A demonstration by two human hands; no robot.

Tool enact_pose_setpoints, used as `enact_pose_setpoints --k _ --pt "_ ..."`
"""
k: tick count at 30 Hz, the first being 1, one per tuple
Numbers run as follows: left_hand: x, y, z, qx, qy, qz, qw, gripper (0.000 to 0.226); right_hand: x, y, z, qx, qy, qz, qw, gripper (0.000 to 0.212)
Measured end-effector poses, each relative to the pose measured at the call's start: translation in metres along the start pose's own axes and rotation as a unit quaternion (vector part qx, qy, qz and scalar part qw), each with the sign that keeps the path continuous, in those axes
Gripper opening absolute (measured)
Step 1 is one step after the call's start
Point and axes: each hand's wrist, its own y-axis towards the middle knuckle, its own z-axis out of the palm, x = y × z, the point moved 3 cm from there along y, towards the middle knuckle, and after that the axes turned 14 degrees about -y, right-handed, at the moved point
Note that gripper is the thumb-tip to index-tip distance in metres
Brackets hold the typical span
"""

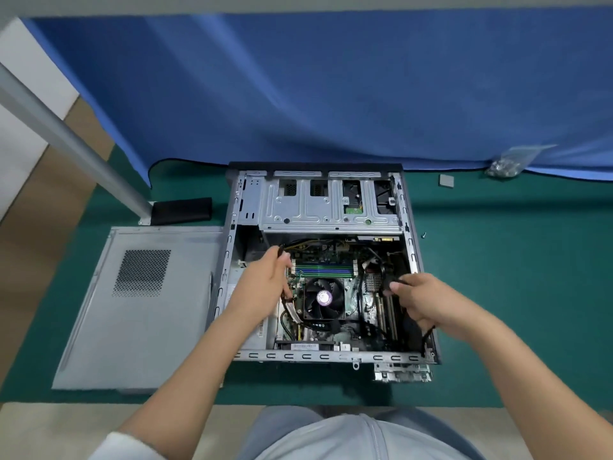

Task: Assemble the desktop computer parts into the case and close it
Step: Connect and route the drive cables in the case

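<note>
Open case (326, 267) lies flat on the green worktop (517, 277), right under both my hands. My left hand (262, 280) pinches a thin black cable (280, 251) near the memory slots, fingers curled round it. My right hand (421, 302) grips a black cable connector (393, 283) over the expansion slots; a lead trails back past the wrist to the case's near edge. Judging handling: the cables are light and floppy, so hold at the stiff plug, not the wire, and press straight in. The motherboard (323, 265) is stiff but fragile, with pins and slots easily bent. Between my hands sits the CPU fan (324, 298), whose blades I keep fingers off. Beyond both hands is the drive cage (331, 204), sheet metal, likely with sharp edges. Loose wiring crowds the space by my right fingers and may snag or hide the socket; I cannot tell which socket this plug fits. Left of my left hand, outside the case, lies the side panel (142, 303), flat, thin steel, probably light but flexy, best lifted by its long edges for closing. Well beyond my right hand are a bag of screws (507, 164), a small grey pad (446, 180) and one loose screw (423, 235). A black block (182, 210) sits beyond the panel by a metal post (76, 141).
</note>
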Motion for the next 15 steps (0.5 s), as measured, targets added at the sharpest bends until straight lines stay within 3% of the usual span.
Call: enact_pose_setpoints --k 4,7,10,12,15 --pt "-0.001 0.008 0.012 -0.019 0.119 0.070 0.990 0.031 0.005 -0.008 -0.001 0.095 -0.038 0.022 0.995 0.026" --pt "0.010 0.013 0.016 -0.024 0.146 0.073 0.986 0.030 0.009 0.003 0.000 0.042 -0.072 -0.001 0.997 0.024" --pt "0.019 0.009 0.012 -0.069 0.021 0.046 0.996 0.033 0.012 0.018 0.004 -0.006 0.058 -0.057 0.997 0.024" --pt "0.022 0.006 0.005 -0.152 -0.087 0.043 0.984 0.033 0.011 0.025 0.011 -0.047 0.162 -0.065 0.984 0.025" --pt "0.026 0.006 -0.004 -0.239 -0.097 0.043 0.965 0.038 0.009 0.034 0.025 -0.132 0.292 -0.036 0.947 0.027"
